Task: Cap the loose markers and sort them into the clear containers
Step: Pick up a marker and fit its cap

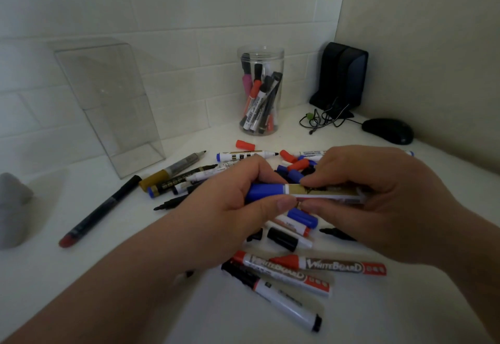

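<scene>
Leftmost, a clear rectangular box (pixel 108 100) stands against the tiled wall, and a clear round jar (pixel 261 50) further right holds several markers upright. Above the pile of loose markers (pixel 284 270) on the white table (pixel 135 249), the left hand (pixel 238 194) curls fingers and thumb round a blue cap (pixel 266 192), which meets the white-and-gold marker barrel (pixel 324 193) pinched by the right hand (pixel 378 197). A black mouse (pixel 388 130) lies far right.

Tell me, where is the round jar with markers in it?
In the head view the jar stands at the back, near the middle, against the tiled wall, between the clear box and the black speaker.
</scene>
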The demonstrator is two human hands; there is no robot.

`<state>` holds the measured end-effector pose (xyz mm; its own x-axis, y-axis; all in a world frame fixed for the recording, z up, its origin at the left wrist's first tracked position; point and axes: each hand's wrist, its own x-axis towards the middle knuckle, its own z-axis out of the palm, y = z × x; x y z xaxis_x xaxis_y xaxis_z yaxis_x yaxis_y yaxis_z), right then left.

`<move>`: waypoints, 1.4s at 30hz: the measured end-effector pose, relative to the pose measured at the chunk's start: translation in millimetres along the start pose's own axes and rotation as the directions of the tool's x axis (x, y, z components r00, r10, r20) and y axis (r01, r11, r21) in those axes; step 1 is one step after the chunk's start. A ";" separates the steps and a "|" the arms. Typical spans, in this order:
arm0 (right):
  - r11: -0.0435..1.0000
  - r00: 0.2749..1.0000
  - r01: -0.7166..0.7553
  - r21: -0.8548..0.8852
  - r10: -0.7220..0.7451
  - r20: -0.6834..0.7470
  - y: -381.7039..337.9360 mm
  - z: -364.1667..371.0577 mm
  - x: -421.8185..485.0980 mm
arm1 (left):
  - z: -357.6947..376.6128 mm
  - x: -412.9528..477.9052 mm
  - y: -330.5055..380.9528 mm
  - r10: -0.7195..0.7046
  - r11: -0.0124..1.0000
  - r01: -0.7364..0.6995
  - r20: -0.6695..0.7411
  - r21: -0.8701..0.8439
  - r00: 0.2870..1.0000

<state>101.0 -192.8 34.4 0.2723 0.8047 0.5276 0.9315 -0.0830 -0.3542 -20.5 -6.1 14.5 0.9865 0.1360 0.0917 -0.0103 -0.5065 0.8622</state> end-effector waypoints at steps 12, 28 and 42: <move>0.854 0.924 -0.376 0.360 0.314 0.220 -4.8 -4.8 4.5 | 1.2 -12.1 14.4 0.082 0.937 -0.079 0.007 0.339 0.997; 0.183 0.787 -0.494 0.850 0.510 0.347 19.0 11.3 8.3 | 12.1 15.8 -8.2 -0.084 0.832 -0.084 -0.275 -0.548 0.958; 0.235 0.700 -0.359 0.903 0.708 0.094 -4.6 26.4 17.4 | 17.7 17.4 -7.6 -0.018 0.963 -0.088 -0.383 -0.257 0.924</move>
<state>95.2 -162.9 24.9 0.8274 0.5597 0.0461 -0.0969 0.2231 -0.9700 -0.3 -15.0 0.7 0.8485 0.4609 0.2600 -0.1384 -0.2810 0.9497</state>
